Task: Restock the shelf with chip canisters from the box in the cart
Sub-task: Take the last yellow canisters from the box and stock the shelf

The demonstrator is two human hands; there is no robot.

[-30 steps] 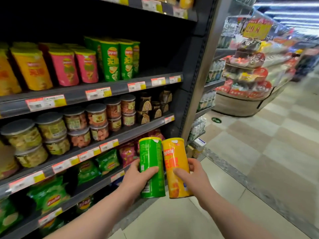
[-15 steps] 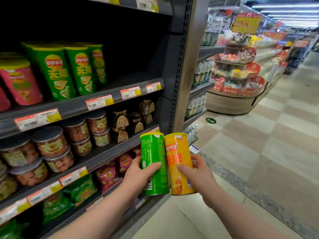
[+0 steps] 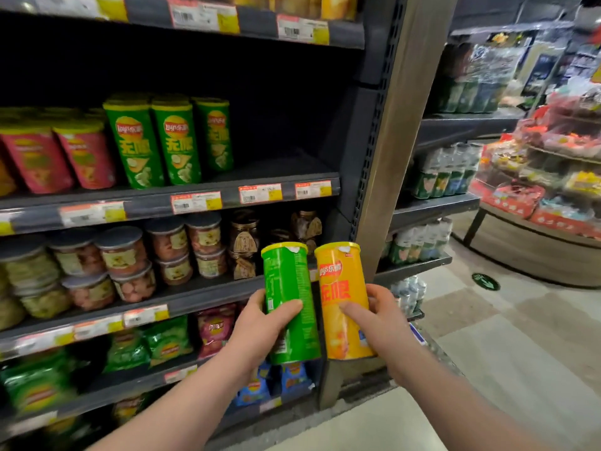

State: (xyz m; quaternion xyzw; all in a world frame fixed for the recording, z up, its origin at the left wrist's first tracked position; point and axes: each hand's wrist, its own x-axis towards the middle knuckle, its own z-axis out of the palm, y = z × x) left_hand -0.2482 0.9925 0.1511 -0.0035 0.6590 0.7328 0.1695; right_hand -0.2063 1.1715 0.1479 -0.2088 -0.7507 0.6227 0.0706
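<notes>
Moved closer to shelf (image 3: 283, 174): L hand (image 3: 260, 323) fingers (image 3: 257, 299) wrap green canister (image 3: 289, 281), R hand (image 3: 383, 320) wraps yellow canister (image 3: 341, 278).

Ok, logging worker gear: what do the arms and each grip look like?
Left grip and right grip are bare hands, no gloves or rings visible; left forearm and right forearm are bare too, no sleeves, watch or bands in view.

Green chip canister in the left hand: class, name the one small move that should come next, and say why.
Probably lift the green cylindrical chip canister, gripped by the left hand, onto the bare right stretch of the dark metal shelf above, beside the row of matching green canisters standing there: same design, free space. The right hand grips a yellow cylindrical chip canister, which can wait.
</notes>
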